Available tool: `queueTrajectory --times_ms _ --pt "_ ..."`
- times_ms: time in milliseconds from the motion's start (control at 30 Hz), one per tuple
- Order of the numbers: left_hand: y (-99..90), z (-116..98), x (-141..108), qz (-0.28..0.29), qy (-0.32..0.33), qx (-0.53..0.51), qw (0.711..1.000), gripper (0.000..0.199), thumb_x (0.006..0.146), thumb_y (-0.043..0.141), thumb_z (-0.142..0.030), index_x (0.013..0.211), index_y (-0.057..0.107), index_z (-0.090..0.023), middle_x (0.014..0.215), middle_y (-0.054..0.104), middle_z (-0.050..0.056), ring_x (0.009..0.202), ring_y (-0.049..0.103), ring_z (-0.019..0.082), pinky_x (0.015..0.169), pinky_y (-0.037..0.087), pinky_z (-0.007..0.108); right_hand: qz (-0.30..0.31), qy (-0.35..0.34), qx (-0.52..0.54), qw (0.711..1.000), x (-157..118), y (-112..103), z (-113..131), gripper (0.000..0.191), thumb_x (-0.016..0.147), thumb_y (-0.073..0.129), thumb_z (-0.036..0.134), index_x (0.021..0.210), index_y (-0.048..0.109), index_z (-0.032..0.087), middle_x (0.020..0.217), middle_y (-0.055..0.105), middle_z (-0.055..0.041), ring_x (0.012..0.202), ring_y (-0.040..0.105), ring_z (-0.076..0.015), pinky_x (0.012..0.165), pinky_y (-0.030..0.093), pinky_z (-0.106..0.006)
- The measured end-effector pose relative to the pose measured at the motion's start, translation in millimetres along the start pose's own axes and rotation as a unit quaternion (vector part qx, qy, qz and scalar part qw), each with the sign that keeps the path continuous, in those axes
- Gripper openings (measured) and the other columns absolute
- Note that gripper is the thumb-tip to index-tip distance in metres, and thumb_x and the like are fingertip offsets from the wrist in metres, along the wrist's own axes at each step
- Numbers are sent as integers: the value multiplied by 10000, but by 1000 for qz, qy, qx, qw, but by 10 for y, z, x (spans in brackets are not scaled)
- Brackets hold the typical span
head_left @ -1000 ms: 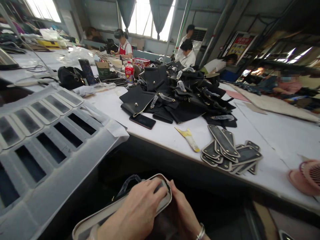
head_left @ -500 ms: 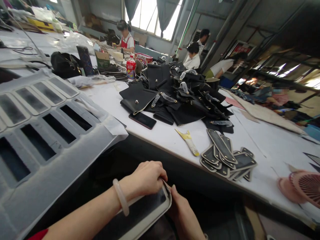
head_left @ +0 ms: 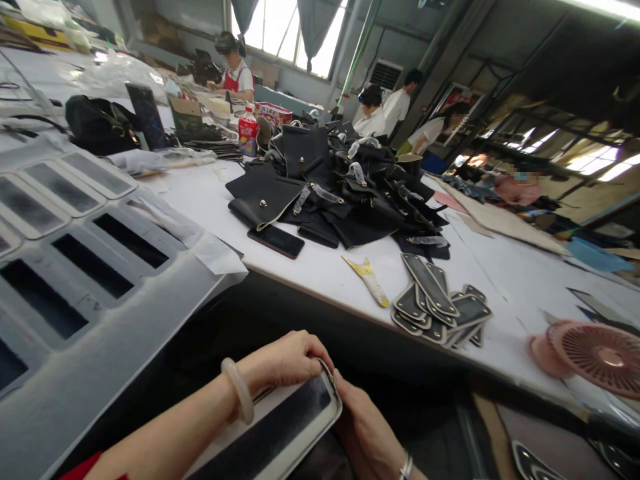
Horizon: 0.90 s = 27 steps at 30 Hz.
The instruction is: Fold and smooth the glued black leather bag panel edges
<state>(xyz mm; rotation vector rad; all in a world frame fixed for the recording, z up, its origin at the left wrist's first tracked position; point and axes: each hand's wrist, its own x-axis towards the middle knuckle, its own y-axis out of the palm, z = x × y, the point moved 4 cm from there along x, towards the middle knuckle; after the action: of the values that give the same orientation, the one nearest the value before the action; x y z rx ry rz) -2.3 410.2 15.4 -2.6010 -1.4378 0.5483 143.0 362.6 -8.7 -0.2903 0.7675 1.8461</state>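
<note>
A black rectangular panel point(head_left: 285, 430) with a pale raised border lies tilted across my lap area, its near end cut off by the frame. Over its far corner, my left hand point(head_left: 293, 357) is closed with bent fingers gripping the edge; a pale bangle circles that wrist. From the other side, my right hand point(head_left: 363, 413) pinches the same corner, thumb and fingertips against the border. Some of its fingers are hidden behind the panel. On the table beyond lies a stack of black strips point(head_left: 440, 307) with pale edging and metal studs.
A heap of black bag pieces point(head_left: 340, 187) covers the table's middle, with a phone point(head_left: 276, 241) and a yellow-and-white tool point(head_left: 367, 280) before it. A pink fan point(head_left: 595, 353) stands right. At left, a sheet-covered surface point(head_left: 165, 333) holds more pale-bordered panels point(head_left: 63, 190). People work behind.
My view has shifted a little, so the table items sit further left. Both hands keep their grip on the panel's corner, and more of its black face shows.
</note>
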Motion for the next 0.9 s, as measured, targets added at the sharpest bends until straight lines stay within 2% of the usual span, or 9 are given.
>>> queueTrajectory --times_ms 133,233,333,467,600,700,800,833,900 --pt "21 24 -6 2 3 -22 1000 366 663 491 -181 873 791 -185 873 767 16 839 691 189 737 504 228 7 31 9 999 -44 71 107 473 670 815 593 811 764 145 754 685 -38 699 555 -139 679 409 -236" --pt "14 32 -31 -6 -4 -29 1000 364 671 487 -187 864 796 -186 791 762 7 771 679 188 712 492 244 14 48 -10 999 -63 92 171 473 664 825 584 776 757 130 736 668 -30 658 518 -101 651 385 -201" --pt "-10 45 -56 -14 -16 -49 999 341 685 510 -199 871 795 -183 776 754 9 755 666 188 709 481 251 30 50 -25 998 -52 103 193 486 685 803 599 787 756 126 722 658 -31 652 507 -97 654 388 -198" --pt "0 110 -81 -1 -54 -105 993 337 728 537 -256 940 781 -162 771 746 31 704 663 179 605 463 226 25 55 -41 997 -27 114 197 518 653 804 635 743 746 128 685 631 -26 673 496 -103 636 376 -188" --pt "16 147 -99 6 -68 -119 991 337 774 540 -268 1018 753 -174 886 758 41 806 687 183 671 493 225 19 56 -55 997 -38 130 219 485 657 820 596 702 725 123 663 584 -12 682 466 -97 649 377 -183" --pt "-36 61 -136 -13 -55 -84 995 317 788 569 -240 1061 719 -184 986 739 45 909 673 201 791 508 279 -3 84 -76 993 -53 101 200 506 671 798 610 791 720 124 665 531 4 641 439 -91 609 376 -199" --pt "-139 -154 -242 -112 -9 95 989 226 800 617 -204 1016 678 -179 1077 674 77 1018 598 264 917 450 419 -6 110 -98 989 -51 81 165 552 709 730 656 904 693 142 714 526 -4 629 438 -110 556 390 -226" --pt "-140 -246 -297 -141 24 200 969 162 826 610 -197 979 662 -180 1063 658 81 1015 579 280 915 435 463 -6 109 -98 989 -45 80 158 554 700 728 662 902 678 149 727 525 -7 642 443 -122 544 401 -236" --pt "-42 -383 -422 -163 98 394 899 87 894 546 -174 906 632 -180 982 647 73 943 573 279 853 450 484 -19 101 -92 990 -31 75 152 568 655 743 684 843 641 157 722 504 -3 659 435 -135 523 416 -244"
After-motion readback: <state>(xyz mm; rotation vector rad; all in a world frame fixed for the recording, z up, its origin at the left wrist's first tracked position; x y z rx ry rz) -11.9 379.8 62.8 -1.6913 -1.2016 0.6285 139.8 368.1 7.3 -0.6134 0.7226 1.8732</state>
